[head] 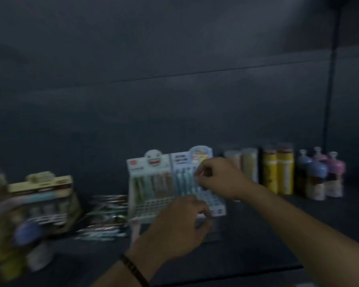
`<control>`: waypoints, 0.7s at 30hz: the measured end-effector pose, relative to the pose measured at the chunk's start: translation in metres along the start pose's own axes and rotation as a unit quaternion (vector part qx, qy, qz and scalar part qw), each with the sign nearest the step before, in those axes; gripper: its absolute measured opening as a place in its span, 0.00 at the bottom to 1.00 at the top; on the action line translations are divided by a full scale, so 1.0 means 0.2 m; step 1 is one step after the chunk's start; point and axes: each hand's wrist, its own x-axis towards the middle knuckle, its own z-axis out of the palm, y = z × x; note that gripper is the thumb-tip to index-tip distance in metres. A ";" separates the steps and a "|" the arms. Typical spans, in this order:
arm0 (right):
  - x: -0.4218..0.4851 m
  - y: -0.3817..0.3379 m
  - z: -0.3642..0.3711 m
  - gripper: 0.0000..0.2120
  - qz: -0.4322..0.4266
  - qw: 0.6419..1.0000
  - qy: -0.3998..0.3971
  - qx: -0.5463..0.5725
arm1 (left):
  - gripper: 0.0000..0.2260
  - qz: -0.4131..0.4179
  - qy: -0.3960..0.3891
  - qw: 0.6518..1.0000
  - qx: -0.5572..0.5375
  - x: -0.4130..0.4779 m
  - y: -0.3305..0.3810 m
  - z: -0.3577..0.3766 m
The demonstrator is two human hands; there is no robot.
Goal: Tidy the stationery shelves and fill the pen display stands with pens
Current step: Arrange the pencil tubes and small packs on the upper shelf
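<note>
Head view, looking forward-down, close to shelf [257, 235] (blurred).

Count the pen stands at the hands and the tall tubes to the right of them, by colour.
Green-and-white pen stand: 1
Blue pen stand: 1
Pale tubes: 2
Yellow tubes: 2
Total: 6
</note>
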 end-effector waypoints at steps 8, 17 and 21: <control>0.23 -0.85 0.69 0.07 -0.121 0.986 -0.107 0.053 | 0.13 -0.143 0.037 0.986 0.078 -0.80 -0.63 -0.25; 0.39 -1.25 1.30 0.19 -0.100 0.974 -0.188 0.075 | 0.08 -0.295 0.136 0.944 0.067 -1.35 -1.12 -0.37; 0.43 -1.28 1.46 0.30 -0.093 0.970 -0.214 0.065 | 0.15 -0.313 0.141 0.938 0.045 -1.42 -1.20 -0.35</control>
